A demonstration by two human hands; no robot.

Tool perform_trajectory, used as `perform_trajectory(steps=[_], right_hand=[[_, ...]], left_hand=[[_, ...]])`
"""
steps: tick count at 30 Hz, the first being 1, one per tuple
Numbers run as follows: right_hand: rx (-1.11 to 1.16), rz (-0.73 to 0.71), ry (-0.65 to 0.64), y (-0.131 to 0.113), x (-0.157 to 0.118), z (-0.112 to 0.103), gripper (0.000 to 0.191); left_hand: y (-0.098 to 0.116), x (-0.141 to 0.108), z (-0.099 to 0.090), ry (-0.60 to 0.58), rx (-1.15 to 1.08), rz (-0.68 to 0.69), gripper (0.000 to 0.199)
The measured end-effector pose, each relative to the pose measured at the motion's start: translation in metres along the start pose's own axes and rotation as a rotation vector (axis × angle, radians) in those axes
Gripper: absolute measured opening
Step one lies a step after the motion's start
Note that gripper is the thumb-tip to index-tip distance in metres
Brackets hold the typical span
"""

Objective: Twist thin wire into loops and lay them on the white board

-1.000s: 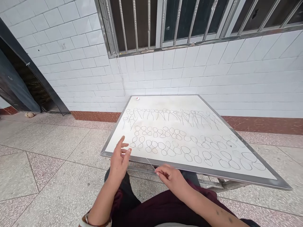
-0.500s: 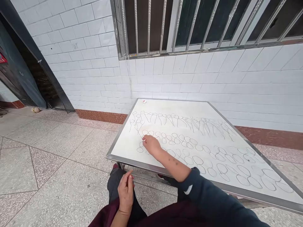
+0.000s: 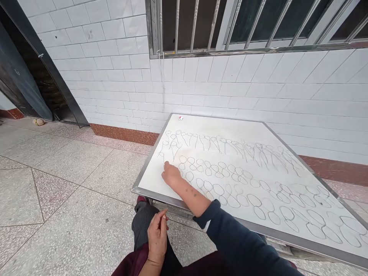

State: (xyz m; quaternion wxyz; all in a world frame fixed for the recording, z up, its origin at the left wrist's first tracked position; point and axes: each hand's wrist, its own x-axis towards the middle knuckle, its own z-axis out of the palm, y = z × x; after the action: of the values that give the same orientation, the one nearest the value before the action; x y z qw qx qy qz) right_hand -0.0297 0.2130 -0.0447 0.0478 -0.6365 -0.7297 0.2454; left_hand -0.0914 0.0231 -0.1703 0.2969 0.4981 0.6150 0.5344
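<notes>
My right hand (image 3: 171, 174) reaches over the near left part of a white board tabletop (image 3: 218, 124), fingers pinched together. A thin dark loop with a tail (image 3: 161, 154) runs down to my fingertips and appears to be in the pinch. Rows of thin dark loops (image 3: 222, 189) cover the board; those at the back (image 3: 220, 140) have long tails. Whether they are wire or drawn lines I cannot tell. My left hand (image 3: 157, 232) rests over my lap, its thumb and fingers pressed together; what they hold, if anything, is too small to name.
A grey metal edge (image 3: 161, 196) frames the board. A small white and red object (image 3: 181, 118) lies at its back left corner. Behind stands a white tiled wall (image 3: 115, 73) with a barred window (image 3: 198, 27). At the left is a dark doorway (image 3: 48, 76).
My right hand has moved left and is now beside a tailed loop that was not visible there before. My left hand keeps its pose. The view has shifted slightly.
</notes>
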Motion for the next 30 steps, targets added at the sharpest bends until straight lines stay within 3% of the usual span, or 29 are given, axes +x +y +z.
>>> perform_trajectory(steps=[8,12,15,21,25,30], right_hand=[[0.089,0.052,-0.019,-0.004,0.02,0.01,0.036],[0.136,0.006,-0.019,-0.004,0.022,0.012,0.031],[0.181,-0.12,-0.04,-0.003,0.001,0.016,0.022],[0.178,-0.384,-0.062,0.013,-0.068,0.024,0.009],[0.127,-0.338,0.055,0.043,-0.066,0.004,0.01],[0.027,-0.141,0.223,0.095,-0.022,-0.036,0.022]], left_hand=[[0.003,0.002,0.0,-0.066,-0.001,-0.021,0.033],[0.002,0.002,0.0,-0.08,0.022,-0.017,0.032],[0.003,0.003,-0.001,-0.085,0.037,-0.014,0.032],[0.006,0.005,-0.003,-0.077,0.065,-0.01,0.034],[0.008,0.007,-0.002,-0.08,0.062,-0.019,0.037],[0.015,0.011,0.0,-0.056,0.075,-0.036,0.04]])
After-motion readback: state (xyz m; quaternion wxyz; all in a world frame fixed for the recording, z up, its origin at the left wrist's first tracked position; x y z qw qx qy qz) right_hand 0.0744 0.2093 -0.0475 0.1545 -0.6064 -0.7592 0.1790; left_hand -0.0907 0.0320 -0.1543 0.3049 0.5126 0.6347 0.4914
